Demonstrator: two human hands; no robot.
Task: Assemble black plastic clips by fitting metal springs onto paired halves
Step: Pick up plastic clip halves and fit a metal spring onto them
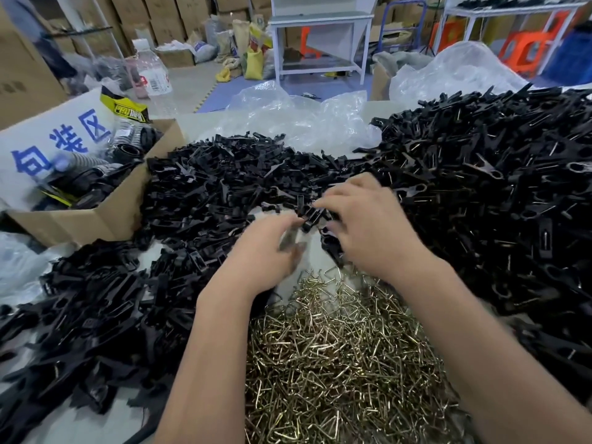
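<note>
- Open cardboard box [96, 216], left of the work area, holding black ribbed parts; white sign with blue characters [48, 139] leans on it.
- Clear water bottle [150, 72] behind the box.
- Crumpled clear plastic sheeting [288, 113] at the back.
- White metal table [320, 20], orange stools [528, 49], stacked cartons [166, 14] beyond.

Springs [336, 357]: brass-coloured bent wire, loose heap at near centre of the table.
Clip halves [205, 187]: black plastic, unsprung, jumbled in a broad pile from left to centre.
Assembled clips [499, 174]: black with wire showing, heaped high on the right.
Piece in work [312, 214]: black part at pile edge, detail blurred.
</note>
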